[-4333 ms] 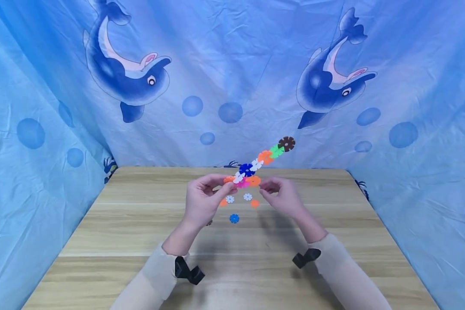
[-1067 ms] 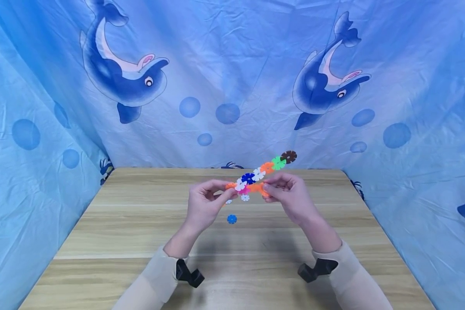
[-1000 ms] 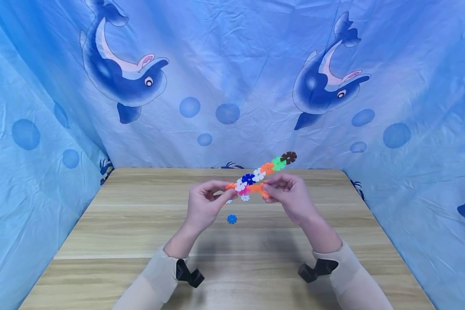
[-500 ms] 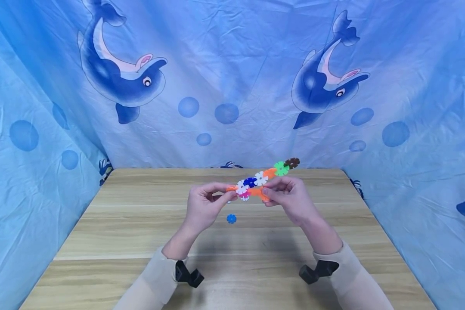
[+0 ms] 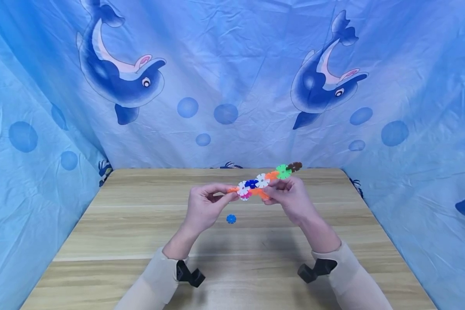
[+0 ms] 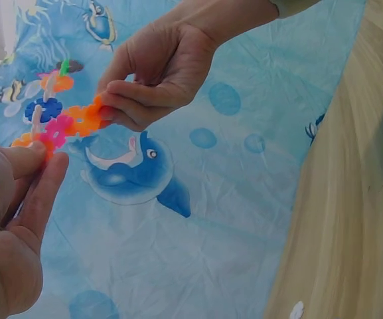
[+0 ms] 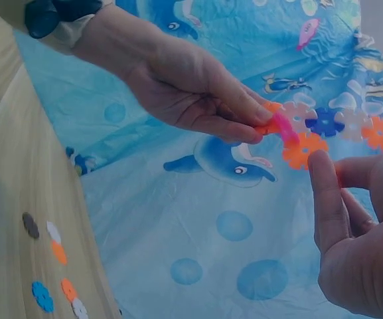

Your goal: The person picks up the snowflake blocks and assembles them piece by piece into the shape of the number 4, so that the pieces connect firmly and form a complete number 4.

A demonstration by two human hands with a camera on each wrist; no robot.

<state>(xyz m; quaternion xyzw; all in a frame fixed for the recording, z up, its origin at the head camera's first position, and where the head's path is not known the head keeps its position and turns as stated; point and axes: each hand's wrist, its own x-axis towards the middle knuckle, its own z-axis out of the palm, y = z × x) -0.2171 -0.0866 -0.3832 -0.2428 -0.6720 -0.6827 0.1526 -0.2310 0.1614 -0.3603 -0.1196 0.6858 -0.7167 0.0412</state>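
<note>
A chain of interlocking snowflake discs is held up over the table between both hands. From near to far it runs through a white disc [image 5: 243, 188], a dark blue disc [image 5: 251, 184], another white disc [image 5: 261, 181], an orange one, a green disc [image 5: 283, 172] and a brown disc [image 5: 295, 166]. Below the near white disc, a pink disc [image 6: 60, 129] has orange pieces to either side. My left hand [image 5: 207, 206] pinches the orange piece on the left between thumb and fingers. My right hand [image 5: 292, 200] pinches the orange piece [image 7: 304, 151] on the right.
Loose discs lie on the wooden table [image 5: 139, 249]: a blue disc [image 5: 231, 219], a brown disc [image 7: 30, 225], plus white and orange ones [image 7: 58, 252]. Most are hidden behind the hands in the head view. A dolphin-print cloth [image 5: 232, 64] hangs around the table.
My right hand, apart from the chain in the oldest frame, now pinches its right-hand orange piece. Over the last second the chain's brown end has dipped and shifted right.
</note>
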